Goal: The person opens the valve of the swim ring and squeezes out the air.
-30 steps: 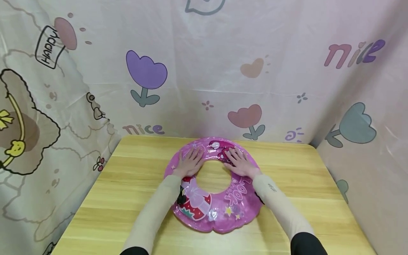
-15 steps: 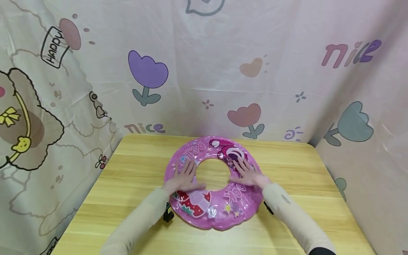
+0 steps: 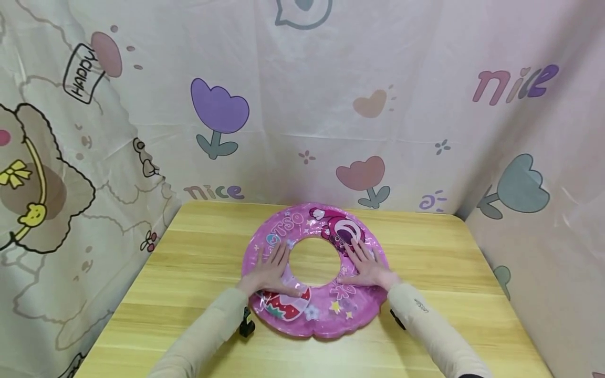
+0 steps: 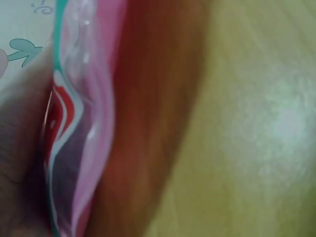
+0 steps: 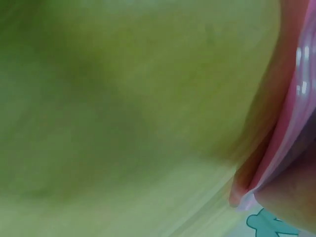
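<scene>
A pink inflatable swim ring (image 3: 326, 320) with strawberry, star and cartoon prints lies flat on the wooden table (image 3: 189, 273). On its left side rests my left hand (image 3: 269, 273), fingers straight and spread, thumb toward the hole. My right hand (image 3: 368, 268) lies the same way on the right side, over part of the printed lettering. In the left wrist view the ring's seamed edge (image 4: 98, 108) shows close up beside the left hand (image 4: 19, 143). The right wrist view catches the pink rim (image 5: 291, 113) with a bit of the right hand (image 5: 291, 192) against it.
A printed fabric curtain (image 3: 293, 105) hangs behind the table and along both sides. Black wrist cameras (image 3: 247, 323) sit under the sleeves, low over the tabletop.
Both hands have slid from the ring's upper part down toward its sides and nearer the body, uncovering the lettering and cartoon print at the top. The ring stays nearly in place.
</scene>
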The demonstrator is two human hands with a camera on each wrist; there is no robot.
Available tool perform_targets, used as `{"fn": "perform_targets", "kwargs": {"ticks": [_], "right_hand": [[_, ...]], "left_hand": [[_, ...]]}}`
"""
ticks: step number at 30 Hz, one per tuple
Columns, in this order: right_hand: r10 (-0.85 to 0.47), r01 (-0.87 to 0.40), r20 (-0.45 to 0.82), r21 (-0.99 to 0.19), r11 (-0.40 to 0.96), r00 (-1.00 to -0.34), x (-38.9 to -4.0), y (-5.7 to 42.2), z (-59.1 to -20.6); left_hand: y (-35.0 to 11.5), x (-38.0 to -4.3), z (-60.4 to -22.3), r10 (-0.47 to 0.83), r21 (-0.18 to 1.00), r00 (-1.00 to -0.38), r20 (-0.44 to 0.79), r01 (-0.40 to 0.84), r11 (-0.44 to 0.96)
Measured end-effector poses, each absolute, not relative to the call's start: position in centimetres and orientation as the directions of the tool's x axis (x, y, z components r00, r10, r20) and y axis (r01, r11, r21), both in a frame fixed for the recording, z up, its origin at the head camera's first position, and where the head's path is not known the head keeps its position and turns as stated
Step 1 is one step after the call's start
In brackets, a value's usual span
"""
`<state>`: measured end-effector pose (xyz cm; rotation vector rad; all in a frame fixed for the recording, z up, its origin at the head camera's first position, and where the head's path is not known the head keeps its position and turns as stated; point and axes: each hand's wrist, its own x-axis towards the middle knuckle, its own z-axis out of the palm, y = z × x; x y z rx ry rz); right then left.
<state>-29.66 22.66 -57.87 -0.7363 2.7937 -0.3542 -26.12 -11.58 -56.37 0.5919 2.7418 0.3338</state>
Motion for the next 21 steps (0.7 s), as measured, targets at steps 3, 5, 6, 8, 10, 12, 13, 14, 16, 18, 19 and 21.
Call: {"fn": "perform_targets", "kwargs": {"ticks": [3,5,6,8,10,12,13,14,16,18,19,21], "right_hand": [[-0.504,-0.458,-0.15,-0.261,0.85,-0.85,-29.5,22.5,-57.9],[-0.5,-0.46,-0.157,-0.231,0.857,-0.852,-29.4,22.4,-57.7],[-0.497,-0.46,-0.167,-0.218,0.861,-0.852,-29.4,22.3,-57.7],[-0.495,-0.462,-0.174,-0.2,0.864,-0.851,-29.2,22.3,-57.3],[-0.492,-0.461,-0.177,-0.191,0.867,-0.852,-29.0,22.1,-57.0],[-0.49,-0.459,-0.177,-0.189,0.868,-0.854,-28.7,22.1,-56.9],[-0.489,-0.458,-0.178,-0.187,0.869,-0.854,-28.6,22.1,-56.8],[-0.483,-0.454,-0.185,-0.177,0.873,-0.856,-28.5,22.1,-56.7],[-0.478,-0.45,-0.182,-0.177,0.875,-0.859,-28.5,22.1,-56.7],[-0.481,-0.456,-0.173,-0.166,0.874,-0.86,-28.4,22.2,-56.5],[-0.485,-0.463,-0.164,-0.159,0.872,-0.859,-28.3,22.2,-56.4],[-0.502,-0.482,-0.145,-0.155,0.863,-0.853,-28.1,22.3,-56.3]], "left_hand": [[-11.7,-25.9,-56.5,0.435,0.295,-0.871,-0.23,0.363,0.884],[-11.7,-25.8,-56.7,0.43,0.295,-0.875,-0.221,0.361,0.885],[-11.7,-25.8,-56.7,0.427,0.303,-0.877,-0.218,0.356,0.884],[-11.7,-25.8,-57.0,0.421,0.304,-0.882,-0.213,0.35,0.886],[-11.7,-25.8,-57.5,0.412,0.31,-0.888,-0.203,0.341,0.888],[-11.8,-25.9,-57.8,0.409,0.321,-0.892,-0.193,0.336,0.885],[-11.8,-25.9,-58.0,0.41,0.316,-0.892,-0.188,0.34,0.886],[-11.7,-25.9,-58.0,0.411,0.311,-0.892,-0.188,0.343,0.886],[-11.6,-25.9,-57.6,0.418,0.3,-0.889,-0.186,0.354,0.886],[-11.4,-25.6,-57.0,0.428,0.257,-0.887,-0.173,0.379,0.889],[-11.3,-25.5,-56.7,0.434,0.217,-0.885,-0.171,0.396,0.892],[-11.0,-25.0,-56.1,0.446,0.164,-0.881,-0.157,0.422,0.892]]}}
